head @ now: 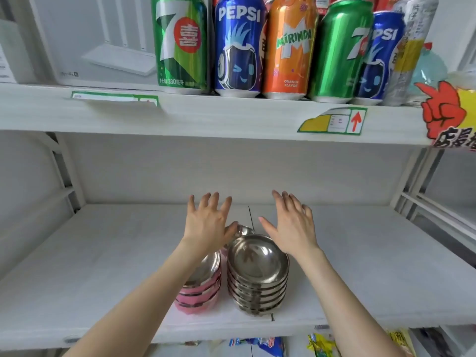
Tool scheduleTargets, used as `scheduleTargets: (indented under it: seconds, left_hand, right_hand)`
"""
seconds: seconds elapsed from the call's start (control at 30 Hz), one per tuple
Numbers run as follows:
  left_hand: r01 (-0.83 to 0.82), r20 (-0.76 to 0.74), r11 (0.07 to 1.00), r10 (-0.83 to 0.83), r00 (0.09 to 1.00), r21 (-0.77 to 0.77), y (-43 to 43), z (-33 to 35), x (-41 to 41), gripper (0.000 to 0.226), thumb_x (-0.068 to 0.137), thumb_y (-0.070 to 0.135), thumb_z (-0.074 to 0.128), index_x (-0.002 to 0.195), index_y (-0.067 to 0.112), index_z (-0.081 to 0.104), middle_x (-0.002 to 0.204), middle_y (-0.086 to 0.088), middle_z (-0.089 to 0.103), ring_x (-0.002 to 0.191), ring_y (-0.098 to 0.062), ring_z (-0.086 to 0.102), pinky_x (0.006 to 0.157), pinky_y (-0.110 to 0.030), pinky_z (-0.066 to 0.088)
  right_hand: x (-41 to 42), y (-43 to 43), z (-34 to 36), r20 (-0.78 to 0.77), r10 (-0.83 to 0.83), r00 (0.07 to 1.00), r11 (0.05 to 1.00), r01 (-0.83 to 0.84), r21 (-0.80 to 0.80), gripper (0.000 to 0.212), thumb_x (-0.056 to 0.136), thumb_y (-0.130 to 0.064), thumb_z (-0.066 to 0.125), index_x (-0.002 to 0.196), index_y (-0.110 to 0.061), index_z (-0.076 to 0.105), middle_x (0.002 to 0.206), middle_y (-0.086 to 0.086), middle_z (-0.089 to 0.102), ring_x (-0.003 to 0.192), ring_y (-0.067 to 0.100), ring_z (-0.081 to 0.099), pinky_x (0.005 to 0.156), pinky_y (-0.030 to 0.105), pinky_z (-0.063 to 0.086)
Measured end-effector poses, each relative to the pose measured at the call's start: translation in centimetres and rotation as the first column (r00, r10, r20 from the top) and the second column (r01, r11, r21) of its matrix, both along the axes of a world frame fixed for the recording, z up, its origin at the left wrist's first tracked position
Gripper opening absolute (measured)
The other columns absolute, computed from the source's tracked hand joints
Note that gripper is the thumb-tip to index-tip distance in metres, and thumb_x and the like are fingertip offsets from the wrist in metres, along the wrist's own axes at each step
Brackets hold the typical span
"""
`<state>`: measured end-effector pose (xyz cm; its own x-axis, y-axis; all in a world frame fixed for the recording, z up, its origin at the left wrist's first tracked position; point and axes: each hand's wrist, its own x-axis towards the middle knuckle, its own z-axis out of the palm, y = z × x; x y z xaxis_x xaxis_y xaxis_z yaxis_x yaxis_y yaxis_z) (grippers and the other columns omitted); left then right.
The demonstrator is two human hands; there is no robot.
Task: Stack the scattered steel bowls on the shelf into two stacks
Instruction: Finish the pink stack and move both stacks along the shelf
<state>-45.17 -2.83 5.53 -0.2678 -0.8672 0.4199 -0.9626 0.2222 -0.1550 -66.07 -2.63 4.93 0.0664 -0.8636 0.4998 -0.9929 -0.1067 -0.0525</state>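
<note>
White shelf of a shop rack, seen from above and in front; an upper shelf carries soda cans and price tags. Two stacks of steel bowls stand side by side near the front edge, close together; whether they touch cannot be told. Right stack: about seven plain steel bowls, nested upright, top bowl empty and reflecting the hands. Left stack: steel inside, pink outer walls, partly hidden by the left forearm. One more bowl shows behind the stacks, between the two hands, mostly hidden, so its pose is uncertain.

Left hand and right hand are both spread wide, palms down, fingers extended, holding nothing; they hover above the back of the stacks, and contact with any bowl cannot be confirmed.

Handling, as a judgement: the bowls look thin, rigid and light singly, with polished, slippery walls; a full stack would be noticeably heavier and could shear sideways if pushed at the top. Not fragile, but likely to ring and slide on the smooth shelf. Best hold for a single bowl is the rolled rim, thumb inside and fingers under the lip; for a stack, both palms low on opposite sides. With two stacks built, the task appears nearly done, the rear bowl perhaps remaining
</note>
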Motion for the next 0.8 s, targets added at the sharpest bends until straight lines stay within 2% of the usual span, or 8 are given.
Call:
scheduleTargets:
  seconds: [0.17, 0.3, 0.4, 0.47, 0.57, 0.67, 0.73, 0.8]
  left_hand:
    - [-0.015, -0.009, 0.999, 0.016, 1.000, 0.044, -5.1, -1.1, 0.3, 0.070, 0.092, 0.062, 0.027, 0.150, 0.024, 0.019, 0.154, -0.011, 0.028, 0.142, -0.031, 0.024, 0.114, -0.059, 0.012]
    - [-0.028, -0.020, 0.994, 0.030, 0.999, 0.104, -8.6, -2.7, 0.8, 0.071, 0.091, 0.063, 0.027, 0.149, 0.024, 0.020, 0.153, -0.010, 0.031, 0.141, -0.031, 0.025, 0.114, -0.057, 0.014]
    - [-0.021, -0.006, 0.976, 0.023, 1.000, 0.217, -11.0, -4.1, 1.6, 0.073, 0.090, 0.067, 0.027, 0.150, 0.026, 0.018, 0.153, -0.009, 0.032, 0.141, -0.031, 0.027, 0.113, -0.055, 0.017]
    - [0.000, -0.017, 0.951, 0.006, 1.000, 0.309, -12.5, -4.9, 2.3, 0.077, 0.087, 0.071, 0.028, 0.150, 0.027, 0.019, 0.150, -0.009, 0.038, 0.136, -0.032, 0.035, 0.110, -0.053, 0.024]
    - [0.048, -0.082, 0.865, -0.007, 0.997, 0.500, -14.6, -6.0, 3.3, 0.084, 0.083, 0.077, 0.030, 0.150, 0.028, 0.017, 0.145, -0.010, 0.044, 0.129, -0.033, 0.045, 0.105, -0.051, 0.035]
    - [0.158, -0.230, 0.709, 0.006, 0.973, 0.687, -15.7, -7.0, 3.6, 0.089, 0.081, 0.078, 0.036, 0.151, 0.031, 0.012, 0.150, -0.009, 0.039, 0.134, -0.031, 0.042, 0.108, -0.048, 0.035]
    - [0.238, -0.311, 0.606, 0.017, 0.950, 0.759, -16.0, -7.5, 3.5, 0.089, 0.081, 0.075, 0.042, 0.152, 0.031, 0.010, 0.149, -0.009, 0.041, 0.133, -0.030, 0.043, 0.108, -0.044, 0.036]
    - [0.278, -0.350, 0.535, 0.036, 0.936, 0.798, -16.0, -7.8, 3.3, 0.087, 0.083, 0.071, 0.045, 0.152, 0.031, 0.010, 0.149, -0.010, 0.042, 0.132, -0.030, 0.043, 0.108, -0.041, 0.035]
  right_hand:
    - [0.0, -5.0, -0.8, -0.008, 0.038, 0.999, 0.996, -0.037, 0.081, 0.077, 0.087, -0.065, 0.032, 0.149, -0.022, 0.016, 0.154, 0.009, 0.029, 0.144, 0.024, 0.021, 0.112, 0.044, 0.024]
    - [0.2, -8.7, -1.8, -0.004, 0.067, 0.998, 0.987, -0.066, 0.144, 0.076, 0.087, -0.064, 0.034, 0.148, -0.021, 0.018, 0.153, 0.007, 0.033, 0.142, 0.023, 0.025, 0.111, 0.043, 0.026]
    - [0.5, -11.1, -2.8, 0.031, 0.096, 0.995, 0.967, -0.100, 0.235, 0.076, 0.087, -0.064, 0.037, 0.148, -0.022, 0.019, 0.153, 0.004, 0.033, 0.140, 0.022, 0.029, 0.109, 0.042, 0.029]
    - [0.4, -12.4, -3.7, 0.066, 0.122, 0.990, 0.936, -0.136, 0.325, 0.076, 0.087, -0.064, 0.038, 0.148, -0.023, 0.018, 0.153, 0.001, 0.032, 0.138, 0.022, 0.032, 0.108, 0.042, 0.032]
    - [0.4, -13.9, -5.4, 0.154, 0.124, 0.980, 0.857, -0.184, 0.481, 0.080, 0.084, -0.067, 0.039, 0.148, -0.025, 0.015, 0.155, 0.001, 0.030, 0.138, 0.023, 0.033, 0.109, 0.044, 0.033]
    - [0.3, -14.4, -6.9, 0.268, 0.070, 0.961, 0.751, -0.228, 0.620, 0.084, 0.080, -0.070, 0.044, 0.148, -0.028, 0.017, 0.154, 0.003, 0.031, 0.138, 0.022, 0.035, 0.111, 0.040, 0.031]
    - [0.2, -14.4, -7.5, 0.372, -0.015, 0.928, 0.681, -0.263, 0.684, 0.087, 0.077, -0.071, 0.050, 0.147, -0.030, 0.022, 0.149, 0.007, 0.038, 0.134, 0.022, 0.041, 0.109, 0.035, 0.033]
    - [-0.1, -14.4, -7.9, 0.402, -0.050, 0.914, 0.636, -0.281, 0.719, 0.097, 0.067, -0.081, 0.049, 0.146, -0.029, 0.026, 0.144, 0.008, 0.045, 0.128, 0.019, 0.047, 0.105, 0.031, 0.036]
